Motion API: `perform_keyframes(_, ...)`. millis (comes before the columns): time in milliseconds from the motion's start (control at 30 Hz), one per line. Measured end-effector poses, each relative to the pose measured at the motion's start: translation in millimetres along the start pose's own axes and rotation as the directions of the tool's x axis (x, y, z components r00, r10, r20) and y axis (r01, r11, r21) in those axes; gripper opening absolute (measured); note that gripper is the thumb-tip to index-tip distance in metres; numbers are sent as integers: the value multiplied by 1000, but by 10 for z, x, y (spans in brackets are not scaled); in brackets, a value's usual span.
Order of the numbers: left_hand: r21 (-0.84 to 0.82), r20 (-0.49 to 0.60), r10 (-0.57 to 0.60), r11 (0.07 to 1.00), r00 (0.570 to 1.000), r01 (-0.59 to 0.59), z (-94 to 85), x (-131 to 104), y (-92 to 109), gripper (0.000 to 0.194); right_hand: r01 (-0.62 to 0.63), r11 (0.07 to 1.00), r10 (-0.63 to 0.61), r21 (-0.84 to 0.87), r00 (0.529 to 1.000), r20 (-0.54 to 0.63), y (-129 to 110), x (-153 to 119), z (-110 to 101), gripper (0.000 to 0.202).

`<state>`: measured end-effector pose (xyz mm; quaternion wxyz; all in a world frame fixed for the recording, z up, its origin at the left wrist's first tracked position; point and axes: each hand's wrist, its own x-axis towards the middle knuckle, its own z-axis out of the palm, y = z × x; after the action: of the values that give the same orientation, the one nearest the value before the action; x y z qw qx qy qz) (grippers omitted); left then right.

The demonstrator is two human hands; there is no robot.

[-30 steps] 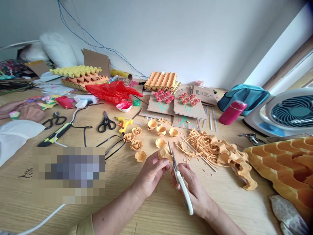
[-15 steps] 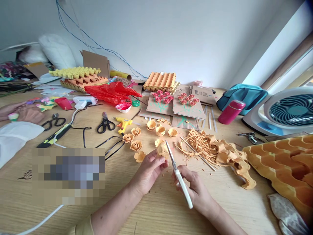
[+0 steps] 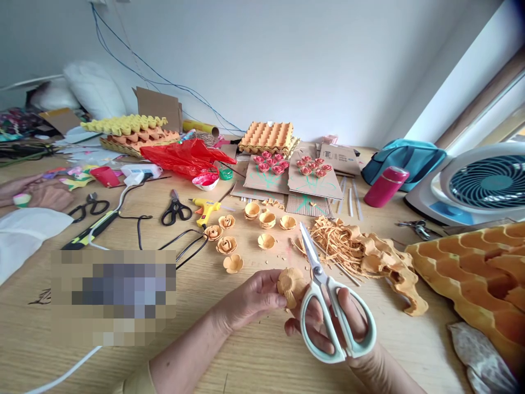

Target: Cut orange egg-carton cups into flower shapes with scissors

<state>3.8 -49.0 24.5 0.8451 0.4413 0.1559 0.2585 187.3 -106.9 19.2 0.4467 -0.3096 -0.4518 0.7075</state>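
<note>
My left hand [image 3: 256, 298] pinches an orange-brown egg-carton cup [image 3: 291, 285] at its left edge, above the wooden table. White-handled scissors [image 3: 319, 271] hang on the fingers of my right hand [image 3: 348, 328], their blades together and pointing up and away. The fingers of that hand reach close to the cup's right side; whether they touch it is hard to tell. Beyond my hands stand several cut cups, one a single small cup [image 3: 267, 241]. To the left lie several rolled carton roses [image 3: 227, 244] and a petalled cup [image 3: 233, 264].
Carton scraps [image 3: 332, 241] and a large egg tray [image 3: 471, 273] lie right. A glue gun [image 3: 206, 209], black scissors [image 3: 176, 210] and cables lie left. Behind are flower cardboards [image 3: 314, 178], a pink bottle [image 3: 385, 186] and a fan [image 3: 492, 180]. Another person's hand [image 3: 49, 194] is far left.
The cup in my left hand has moved right and towards me, with its side now turned up. The scissors have turned, showing both handle loops, and my right hand has come nearer the cup.
</note>
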Motion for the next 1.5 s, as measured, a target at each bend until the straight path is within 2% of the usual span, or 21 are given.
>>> perform_keyframes(133,93,-7,8,996,1000,-8,10,-40,64,41,-40,989,29,144,997,74,-58,23,26,66)
perform_keyframes(267,142,49,-30,990,998,23,-7,-80,119,41,-84,947,30,311,984,174,-11,25,34,64)
perform_keyframes(400,146,104,-18,989,994,3,-60,-86,110,41,-126,845,-33,519,958,285,68,13,67,63)
perform_keyframes(533,128,159,-6,992,987,-14,-94,-67,71,42,-158,759,-54,631,951,304,54,34,59,58)
perform_keyframes(733,164,131,-23,986,991,1,-81,-93,102,41,-160,758,-100,632,929,356,0,56,95,61)
perform_keyframes(900,172,97,-23,985,995,6,-53,-100,142,36,-151,788,-90,597,931,354,-23,38,135,62)
perform_keyframes(1133,238,141,-7,971,990,-27,-11,-81,144,41,-202,711,-100,673,919,382,-25,54,22,56)
perform_keyframes(1333,184,133,7,982,991,-32,2,-96,151,37,-155,694,-108,703,943,314,-10,55,-15,56)
perform_keyframes(1500,136,85,-26,991,996,15,-53,-107,125,35,-196,745,-95,638,915,392,82,51,-5,55)
